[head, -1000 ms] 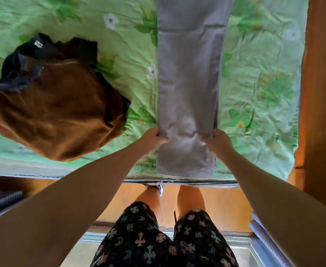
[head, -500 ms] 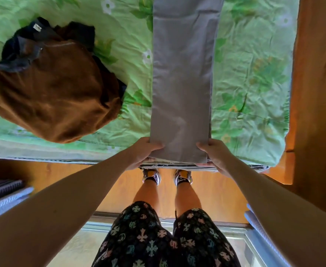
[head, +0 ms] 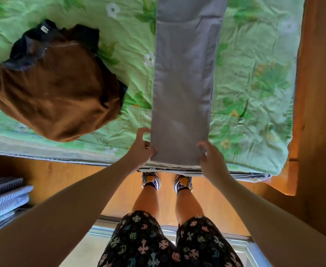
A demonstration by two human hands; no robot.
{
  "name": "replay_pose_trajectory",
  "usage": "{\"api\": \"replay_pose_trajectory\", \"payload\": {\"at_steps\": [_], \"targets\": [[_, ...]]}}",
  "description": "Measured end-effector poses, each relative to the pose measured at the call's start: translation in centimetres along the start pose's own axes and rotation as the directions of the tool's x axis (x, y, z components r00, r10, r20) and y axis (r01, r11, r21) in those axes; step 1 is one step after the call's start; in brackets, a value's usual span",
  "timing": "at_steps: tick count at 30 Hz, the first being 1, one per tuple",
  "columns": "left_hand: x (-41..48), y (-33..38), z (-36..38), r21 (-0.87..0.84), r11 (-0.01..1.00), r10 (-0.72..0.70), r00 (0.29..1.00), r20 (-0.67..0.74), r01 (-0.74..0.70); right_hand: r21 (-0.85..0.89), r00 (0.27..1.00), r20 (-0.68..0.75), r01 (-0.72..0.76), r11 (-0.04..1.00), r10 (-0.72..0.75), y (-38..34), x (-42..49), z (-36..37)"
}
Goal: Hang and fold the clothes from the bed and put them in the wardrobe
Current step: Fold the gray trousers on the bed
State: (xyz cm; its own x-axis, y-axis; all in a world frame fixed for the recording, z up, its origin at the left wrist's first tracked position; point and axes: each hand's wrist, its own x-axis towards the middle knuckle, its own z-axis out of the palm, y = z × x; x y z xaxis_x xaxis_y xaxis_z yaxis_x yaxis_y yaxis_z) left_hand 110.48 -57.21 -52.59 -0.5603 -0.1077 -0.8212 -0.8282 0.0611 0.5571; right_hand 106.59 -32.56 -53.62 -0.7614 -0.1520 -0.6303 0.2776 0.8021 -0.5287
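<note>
Grey trousers (head: 183,89) lie flat and straight on the bed, folded lengthwise, their hem at the near edge of the mattress. My left hand (head: 142,148) is at the hem's left corner, thumb against the cloth and fingers lifted apart. At the right corner my right hand (head: 211,160) hovers with loosely curled, blurred fingers that do not pinch the fabric. A crumpled brown garment (head: 54,93) with a dark lining sits on the left side of the bed.
A green floral sheet (head: 254,83) covers the bed. A wooden bed frame (head: 320,93) runs along the right. Stacked striped bedding (head: 4,199) lies on the floor at the left. My legs and shoes stand against the bed's edge.
Both hands slid toward me down the trouser leg to the hem, smoothing it flat. They held the hem half a second ago and now their fingers have loosened.
</note>
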Motion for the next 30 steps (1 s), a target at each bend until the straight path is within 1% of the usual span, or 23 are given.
{"api": "replay_pose_trajectory", "payload": {"at_steps": [1, 3, 4, 6, 8, 10, 11, 12, 13, 15, 16, 17, 19, 20, 22, 23, 24, 26, 27, 28, 30], "targets": [[-0.2, 0.8, -0.3, 0.023, 1.0, 0.005, 1.0, 0.009, -0.005, 0.061, 0.999, 0.026, -0.04, 0.997, 0.038, -0.3, 0.3, -0.6], [-0.4, 3.5, -1.1, 0.043, 0.999, 0.014, 1.0, 0.013, -0.015, 0.274, 0.984, 0.108, -0.166, 0.947, 0.141, -2.5, 1.1, -3.0], [-0.2, 5.2, -1.6, 0.033, 0.999, 0.021, 1.0, 0.01, -0.021, 0.368, 0.977, 0.138, -0.206, 0.907, 0.165, -3.9, 1.7, -4.6], [0.9, 9.6, -3.3, -0.014, 0.998, 0.069, 0.998, 0.002, -0.069, 0.52, 0.969, 0.188, -0.235, 0.821, 0.159, -7.8, 4.2, -8.7], [3.3, 14.9, -5.4, -0.147, 0.981, 0.126, 0.992, -0.007, -0.126, 0.623, 0.976, 0.187, -0.209, 0.754, 0.116, -12.1, 8.0, -13.0], [6.1, 19.9, -7.5, -0.299, 0.943, 0.137, 0.989, -0.048, -0.145, 0.697, 0.984, 0.153, -0.172, 0.696, 0.091, -15.6, 11.9, -16.6], [7.6, 21.4, -8.3, -0.309, 0.94, 0.128, 0.988, -0.083, -0.148, 0.677, 0.988, 0.131, -0.153, 0.72, 0.087, -16.4, 13.9, -17.5], [9.0, 22.4, -8.8, -0.274, 0.952, 0.111, 0.988, -0.105, -0.136, 0.613, 0.989, 0.117, -0.14, 0.778, 0.086, -16.6, 15.7, -17.7], [10.6, 22.4, -9.0, -0.203, 0.974, 0.078, 0.992, -0.097, -0.097, 0.531, 0.986, 0.135, -0.154, 0.833, 0.097, -16.4, 17.0, -17.2], [12.9, 20.7, -8.5, -0.088, 0.996, -0.015, 1.0, 0.002, 0.015, 0.41, 0.969, 0.221, -0.196, 0.891, 0.112, -14.5, 18.8, -14.8], [14.1, 19.2, -7.9, -0.095, 0.995, -0.038, 0.999, 0.033, 0.041, 0.395, 0.964, 0.243, -0.202, 0.896, 0.11, -13.4, 19.2, -13.5], [14.8, 18.1, -7.2, -0.129, 0.991, -0.036, 0.999, 0.038, 0.041, 0.402, 0.966, 0.231, -0.207, 0.892, 0.12, -12.4, 19.5, -12.1], [15.3, 15.5, -5.9, -0.196, 0.98, -0.031, 0.999, -0.008, 0.029, 0.402, 0.979, 0.136, -0.195, 0.894, 0.153, -10.8, 19.6, -10.1], [15.3, 14.4, -5.4, -0.19, 0.982, -0.015, 1.0, -0.023, 0.01, 0.34, 0.986, 0.066, -0.165, 0.926, 0.151, -10.1, 19.5, -9.5], [15.4, 12.7, -4.7, -0.109, 0.992, 0.055, 0.998, -0.023, -0.057, 0.065, 0.995, -0.065, -0.074, 0.995, 0.078, -9.9, 19.1, -8.7], [15.6, 12.5, -4.7, -0.077, 0.993, 0.092, 0.995, -0.034, -0.095, -0.026, 0.993, -0.115, -0.03, 0.999, 0.027, -10.3, 19.1, -8.6], [15.7, 12.8, -4.7, -0.074, 0.988, 0.129, 0.99, -0.05, -0.132, -0.005, 0.988, -0.156, 0.003, 1.0, -0.004, -10.8, 19.3, -8.6], [16.3, 14.2, -5.0, -0.106, 0.973, 0.195, 0.977, -0.083, -0.203, 0.233, 0.983, -0.182, 0.065, 0.97, -0.022, -12.7, 19.8, -9.2], [16.4, 15.1, -5.1, -0.13, 0.966, 0.213, 0.973, -0.083, -0.223, 0.349, 0.989, -0.145, 0.069, 0.934, -0.019, -13.5, 20.2, -9.6], [16.5, 15.8, -5.3, -0.154, 0.963, 0.212, 0.975, -0.068, -0.22, 0.433, 0.996, -0.086, 0.038, 0.9, 0.0, -13.9, 20.7, -9.8], [16.7, 15.9, -5.5, -0.149, 0.979, 0.141, 0.99, 0.018, -0.137, 0.506, 0.995, 0.066, -0.094, 0.857, 0.07, -13.4, 21.3, -9.6]]}}
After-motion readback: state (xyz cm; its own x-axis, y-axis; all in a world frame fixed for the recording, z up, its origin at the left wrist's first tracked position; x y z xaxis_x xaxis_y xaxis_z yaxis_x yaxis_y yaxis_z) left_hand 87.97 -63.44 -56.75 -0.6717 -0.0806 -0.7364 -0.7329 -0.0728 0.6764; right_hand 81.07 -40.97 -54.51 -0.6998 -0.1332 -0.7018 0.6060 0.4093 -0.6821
